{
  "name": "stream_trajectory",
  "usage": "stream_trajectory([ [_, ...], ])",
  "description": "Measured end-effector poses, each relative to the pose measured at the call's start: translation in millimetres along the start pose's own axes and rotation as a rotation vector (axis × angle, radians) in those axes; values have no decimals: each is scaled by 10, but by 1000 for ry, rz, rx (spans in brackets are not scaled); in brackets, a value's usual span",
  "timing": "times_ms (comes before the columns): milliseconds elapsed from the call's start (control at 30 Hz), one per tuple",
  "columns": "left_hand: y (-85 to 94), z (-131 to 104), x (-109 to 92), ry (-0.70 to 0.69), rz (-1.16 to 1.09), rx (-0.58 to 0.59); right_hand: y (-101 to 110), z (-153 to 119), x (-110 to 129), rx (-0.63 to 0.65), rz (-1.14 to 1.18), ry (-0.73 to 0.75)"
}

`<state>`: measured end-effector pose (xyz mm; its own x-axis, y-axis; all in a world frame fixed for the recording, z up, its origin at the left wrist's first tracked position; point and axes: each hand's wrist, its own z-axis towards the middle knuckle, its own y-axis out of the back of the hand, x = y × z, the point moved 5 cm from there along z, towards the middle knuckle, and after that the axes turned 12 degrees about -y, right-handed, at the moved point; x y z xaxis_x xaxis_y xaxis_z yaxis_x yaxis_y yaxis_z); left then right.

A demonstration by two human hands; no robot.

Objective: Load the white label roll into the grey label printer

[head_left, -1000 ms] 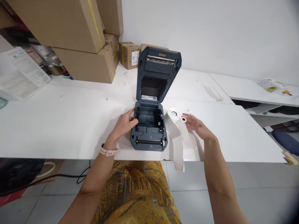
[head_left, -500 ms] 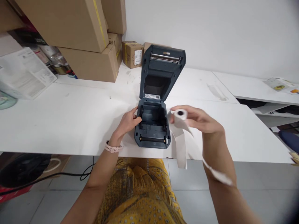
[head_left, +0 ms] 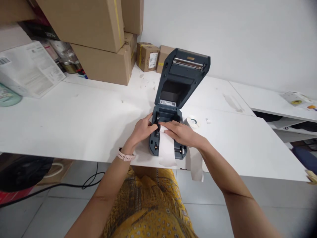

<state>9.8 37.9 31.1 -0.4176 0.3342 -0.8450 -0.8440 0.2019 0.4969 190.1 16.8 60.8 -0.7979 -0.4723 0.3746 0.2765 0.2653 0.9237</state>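
A dark grey label printer stands on the table with its lid tipped up. My left hand grips the printer's left wall, with the thumb over the edge by the inner roll guide. Inside the bay, my right hand is closed on a small white paper roll; its far side is hidden under the fingers. The roll's loose strip runs forward over the black roller and past the printer's front edge.
Right of the printer lies another white roll, and a paper strip hangs over the table's front edge. Cardboard boxes are stacked at the back left. A wrapped white package is at far left.
My right hand has carried the small roll leftward from beside the printer into its bay. Its strip now lies over the front roller. My left hand keeps its grip on the printer.
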Motion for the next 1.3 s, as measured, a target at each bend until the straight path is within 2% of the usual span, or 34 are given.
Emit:
stream_trajectory([
  [133, -4, -7, -7, 12, 18, -9, -16, -161, 94, -108, 22, 37],
  [300, -17, -9, 8, 28, 20, -12, -111, -421, 246, -160, -3, 146],
  [467, -24, -6, 30, 39, 23, -25, -211, -606, 328, -213, -82, 115],
  [733, -28, -9, 36, 27, -4, -20, -424, -881, 625, -295, -189, 35],
  [933, -21, -20, 25, 50, 30, -43, -510, -913, 665, -385, -216, -24],
  [1067, -37, -11, 91, 8, 37, -104, -516, -906, 678, -430, -259, -27],
  [1167, -89, 6, 198, -46, -66, -140, -537, -913, 651, -421, -278, -14],
  [1300, -172, 25, 300, -44, -253, -111, -586, -923, 596, -372, -286, -14],
])
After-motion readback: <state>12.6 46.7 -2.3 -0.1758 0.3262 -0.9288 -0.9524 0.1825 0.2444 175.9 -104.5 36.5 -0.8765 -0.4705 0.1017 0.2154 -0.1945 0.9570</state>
